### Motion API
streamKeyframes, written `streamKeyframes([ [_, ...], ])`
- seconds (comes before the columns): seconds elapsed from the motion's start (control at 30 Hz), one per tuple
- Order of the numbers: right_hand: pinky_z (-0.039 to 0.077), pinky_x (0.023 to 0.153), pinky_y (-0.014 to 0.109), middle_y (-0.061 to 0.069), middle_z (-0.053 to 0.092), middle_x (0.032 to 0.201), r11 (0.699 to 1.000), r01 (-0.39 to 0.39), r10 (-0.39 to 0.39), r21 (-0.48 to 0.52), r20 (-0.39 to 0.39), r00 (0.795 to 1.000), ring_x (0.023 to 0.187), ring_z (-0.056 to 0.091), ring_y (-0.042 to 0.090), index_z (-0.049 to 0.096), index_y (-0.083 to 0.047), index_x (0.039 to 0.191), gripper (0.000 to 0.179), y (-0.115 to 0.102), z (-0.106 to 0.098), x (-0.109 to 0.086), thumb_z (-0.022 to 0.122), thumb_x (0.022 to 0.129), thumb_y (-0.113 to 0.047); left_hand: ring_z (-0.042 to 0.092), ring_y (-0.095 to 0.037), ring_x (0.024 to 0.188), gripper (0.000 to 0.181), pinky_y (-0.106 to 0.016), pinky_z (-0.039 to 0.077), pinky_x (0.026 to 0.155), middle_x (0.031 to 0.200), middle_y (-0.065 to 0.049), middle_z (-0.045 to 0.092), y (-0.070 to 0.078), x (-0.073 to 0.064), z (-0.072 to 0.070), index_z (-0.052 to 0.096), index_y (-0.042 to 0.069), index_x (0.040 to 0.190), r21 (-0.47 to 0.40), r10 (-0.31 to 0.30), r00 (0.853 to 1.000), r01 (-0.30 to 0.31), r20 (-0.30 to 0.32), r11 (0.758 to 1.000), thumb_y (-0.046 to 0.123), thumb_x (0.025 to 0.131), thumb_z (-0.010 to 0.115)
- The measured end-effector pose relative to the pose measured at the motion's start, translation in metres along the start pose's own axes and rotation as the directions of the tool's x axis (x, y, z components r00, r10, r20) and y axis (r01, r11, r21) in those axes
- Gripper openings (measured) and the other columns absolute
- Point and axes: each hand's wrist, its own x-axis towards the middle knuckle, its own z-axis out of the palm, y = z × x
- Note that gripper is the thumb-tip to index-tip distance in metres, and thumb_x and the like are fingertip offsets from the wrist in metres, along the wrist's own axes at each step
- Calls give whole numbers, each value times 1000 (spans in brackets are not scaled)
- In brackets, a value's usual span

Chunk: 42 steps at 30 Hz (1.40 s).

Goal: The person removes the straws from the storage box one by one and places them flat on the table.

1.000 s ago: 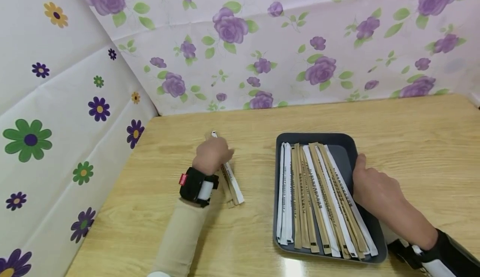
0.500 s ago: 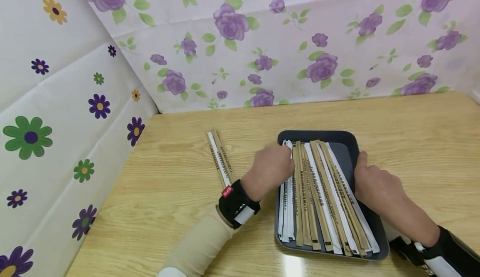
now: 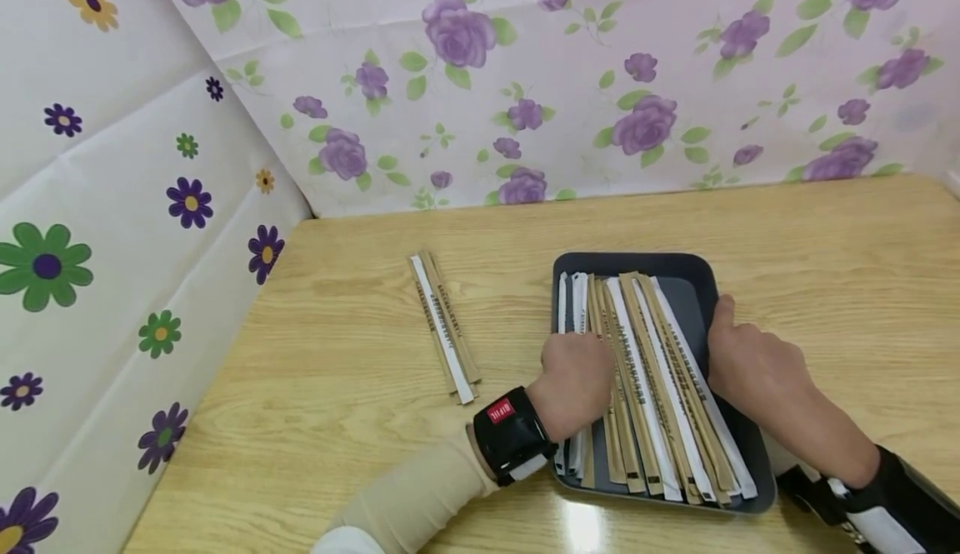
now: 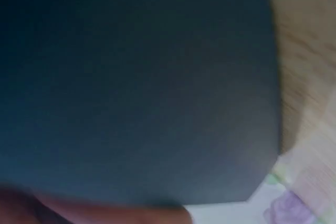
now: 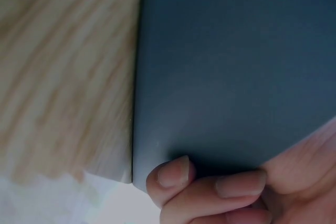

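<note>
A dark grey tray (image 3: 690, 296) holds several slim paper-wrapped sticks (image 3: 633, 371), white and brown with dark print, lying lengthwise. My left hand (image 3: 577, 383) is over the tray's left side, fingers curled down onto the leftmost wrapped sticks; its fingertips are hidden. In the left wrist view the tray's outer wall (image 4: 157, 93) fills most of the picture, with a bit of finger at the bottom edge. My right hand (image 3: 761, 379) grips the tray's right side, thumb along the rim. Curled fingers (image 5: 239, 184) press against the tray's dark wall (image 5: 226, 77) in the right wrist view.
A small pile of wrapped sticks (image 3: 444, 329), white on brown, lies on the wooden table (image 3: 337, 354) left of the tray. Flower-printed sheets (image 3: 457, 29) stand along the back and left edges of the table.
My left hand has moved right from the small pile to the tray, then down along its left sticks, which have shifted slightly. My right hand stays on the tray.
</note>
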Motion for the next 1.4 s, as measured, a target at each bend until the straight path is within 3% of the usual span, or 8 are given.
streamKeyframes([
  [0.1, 37, 33, 37, 19, 51, 54, 1000, -6, 6, 4, 9, 1000, 40, 46, 24, 18, 27, 129, 66, 0, 1, 0, 52, 80, 0, 38, -2, 39, 42, -22, 13, 30, 45, 9, 43, -3, 0, 0, 40, 21, 46, -69, 17, 1000, -18, -10, 997, 18, 81, 61],
  [0.3, 37, 34, 38, 19, 52, 54, 1000, -17, 17, 2, 16, 1000, 41, 46, 24, 18, 27, 130, 68, -1, 1, 0, 53, 80, -1, 20, -5, 39, 49, -20, 12, 30, 44, 5, 22, -15, 2, 0, 25, 19, 46, -216, 43, 997, -57, -70, 975, 11, 83, 56],
  [0.43, 38, 34, 38, 19, 52, 55, 1000, -22, 22, 4, 15, 1000, 41, 46, 24, 17, 27, 130, 69, -1, 1, 2, 54, 80, -1, 25, -5, 36, 48, -19, 19, 27, 44, 5, 24, -20, 7, -4, 26, 18, 47, -332, 21, 1000, -22, -8, 943, 12, 87, 52],
  [0.6, 38, 34, 38, 21, 52, 55, 1000, -20, 19, 6, 7, 1000, 41, 46, 24, 18, 27, 130, 68, -1, 1, 2, 54, 79, -1, 32, -4, 31, 47, -19, 25, 24, 42, 6, 29, -21, 10, -6, 31, 18, 46, -348, -19, 1000, 15, -8, 937, 16, 89, 51],
  [0.83, 38, 34, 39, 22, 53, 57, 1000, -22, 22, 7, 13, 1000, 41, 46, 24, 17, 27, 130, 69, -1, 1, 2, 54, 79, -1, 24, -4, 33, 51, -19, 22, 25, 42, 7, 23, -32, 10, -13, 27, 19, 46, -319, -93, 994, 72, -50, 945, 23, 92, 48],
  [1.1, 38, 34, 38, 21, 52, 55, 1000, -22, 22, 10, 10, 1000, 41, 47, 24, 17, 27, 129, 68, 0, 2, 2, 54, 79, 0, 41, -11, 37, 44, -25, 37, 30, 47, 2, 39, -70, 13, -15, 37, 16, 49, -508, -273, 960, 264, 58, 820, 24, 92, 46],
  [1.27, 38, 34, 38, 21, 52, 55, 1000, -19, 19, 8, 4, 1000, 41, 46, 24, 18, 27, 129, 67, 0, 2, 2, 53, 79, 0, 40, -10, 37, 43, -25, 38, 30, 46, 3, 37, -84, 11, -16, 36, 16, 48, -546, -315, 948, 289, 48, 786, 21, 90, 46],
  [1.4, 39, 34, 39, 22, 53, 57, 999, -29, 28, 16, 17, 999, 42, 47, 24, 16, 27, 130, 68, -1, 1, 2, 53, 80, -1, 42, -11, 37, 40, -25, 37, 30, 46, 3, 38, -92, 10, -14, 39, 16, 49, -547, -336, 942, 290, 16, 785, 19, 88, 46],
])
